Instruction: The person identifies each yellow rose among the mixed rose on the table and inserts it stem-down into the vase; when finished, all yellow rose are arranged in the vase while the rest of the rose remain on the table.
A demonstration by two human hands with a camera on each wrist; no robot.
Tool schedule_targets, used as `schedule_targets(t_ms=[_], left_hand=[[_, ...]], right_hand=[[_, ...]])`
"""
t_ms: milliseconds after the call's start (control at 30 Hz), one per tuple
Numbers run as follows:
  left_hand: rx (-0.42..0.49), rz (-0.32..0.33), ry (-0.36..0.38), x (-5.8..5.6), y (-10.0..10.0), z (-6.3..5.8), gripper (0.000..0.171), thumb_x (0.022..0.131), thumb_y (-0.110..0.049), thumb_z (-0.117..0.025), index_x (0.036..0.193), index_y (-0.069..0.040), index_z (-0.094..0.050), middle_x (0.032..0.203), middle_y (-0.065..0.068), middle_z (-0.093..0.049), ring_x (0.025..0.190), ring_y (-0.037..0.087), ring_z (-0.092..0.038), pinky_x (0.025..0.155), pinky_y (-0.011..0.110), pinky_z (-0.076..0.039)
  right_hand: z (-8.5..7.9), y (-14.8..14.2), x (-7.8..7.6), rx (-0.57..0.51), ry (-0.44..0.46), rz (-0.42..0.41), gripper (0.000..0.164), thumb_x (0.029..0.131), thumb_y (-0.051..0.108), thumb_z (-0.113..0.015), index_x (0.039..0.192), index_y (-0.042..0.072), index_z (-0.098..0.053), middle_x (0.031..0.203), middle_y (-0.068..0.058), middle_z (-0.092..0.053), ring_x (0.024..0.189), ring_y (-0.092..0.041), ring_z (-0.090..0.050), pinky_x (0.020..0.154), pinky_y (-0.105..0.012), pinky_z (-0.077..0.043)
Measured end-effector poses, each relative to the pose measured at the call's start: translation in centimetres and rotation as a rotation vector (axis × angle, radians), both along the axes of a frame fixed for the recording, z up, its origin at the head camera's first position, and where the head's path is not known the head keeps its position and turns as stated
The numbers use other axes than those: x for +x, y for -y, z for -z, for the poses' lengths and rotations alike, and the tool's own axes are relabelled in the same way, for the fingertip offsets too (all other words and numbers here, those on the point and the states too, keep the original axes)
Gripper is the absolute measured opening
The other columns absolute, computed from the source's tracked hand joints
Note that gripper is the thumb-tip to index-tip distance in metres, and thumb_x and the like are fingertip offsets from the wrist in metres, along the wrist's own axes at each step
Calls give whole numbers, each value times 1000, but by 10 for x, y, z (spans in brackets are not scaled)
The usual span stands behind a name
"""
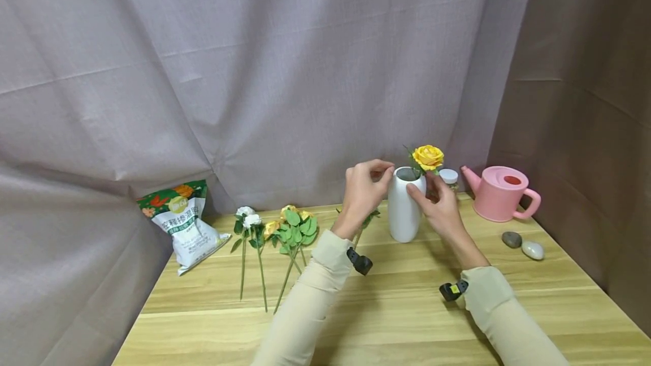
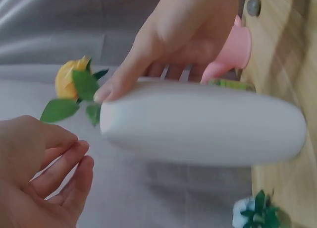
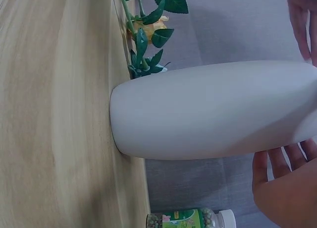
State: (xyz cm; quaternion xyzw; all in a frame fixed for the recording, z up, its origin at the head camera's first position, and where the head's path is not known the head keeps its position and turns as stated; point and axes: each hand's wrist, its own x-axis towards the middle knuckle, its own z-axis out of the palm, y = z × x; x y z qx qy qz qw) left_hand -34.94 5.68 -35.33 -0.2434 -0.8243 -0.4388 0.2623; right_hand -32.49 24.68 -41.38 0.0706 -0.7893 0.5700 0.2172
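Observation:
A white vase (image 1: 404,213) stands upright on the table, with a yellow rose (image 1: 428,157) in its mouth. The bloom leans out over the right of the rim; the lower stem is hidden inside. My right hand (image 1: 441,202) holds the vase near the top, thumb at the rim and fingers round the far side. To the left of the mouth is my left hand (image 1: 367,188). In the left wrist view its fingers (image 2: 64,161) are loosely bent beside the rim, with nothing between them and the rose leaves (image 2: 59,110) just above.
White roses (image 1: 251,220) and yellow roses (image 1: 290,227) lie on the table (image 1: 407,298) at left, near a bag (image 1: 190,230). Leaves (image 1: 370,219) show behind my left wrist. A jar (image 1: 448,177), a pink watering can (image 1: 500,194) and two stones (image 1: 532,250) are at right.

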Motion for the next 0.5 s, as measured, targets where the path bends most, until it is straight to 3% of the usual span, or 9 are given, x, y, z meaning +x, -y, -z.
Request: schedule_targets(t_ms=[200,367,500], left_hand=[[22,-26,30,6,47,21,15,97,-24,-68,102,-16,-79,94,-4,-78,85,7,-73,80,19,-59],[-12,-53,82,11,87,52,13,97,-20,-68,102,-16,-79,94,-2,-78,84,10,-74,78,22,-60],[-81,-104,166,14,113,76,10,96,-16,-69,100,-15,-79,91,0,-78,80,12,-74,72,25,-61]], right_hand=[[19,-6,-19,7,12,5,69,97,34,-67,152,4,-38,139,-20,-56,117,-13,-52,94,-19,-44],[23,-9,-23,7,10,16,70,97,33,-66,153,2,-37,141,-23,-54,115,-4,-52,93,-16,-44],[25,-11,-24,-5,22,20,71,97,34,-67,154,4,-36,143,-21,-54,117,-6,-52,94,-14,-43]])
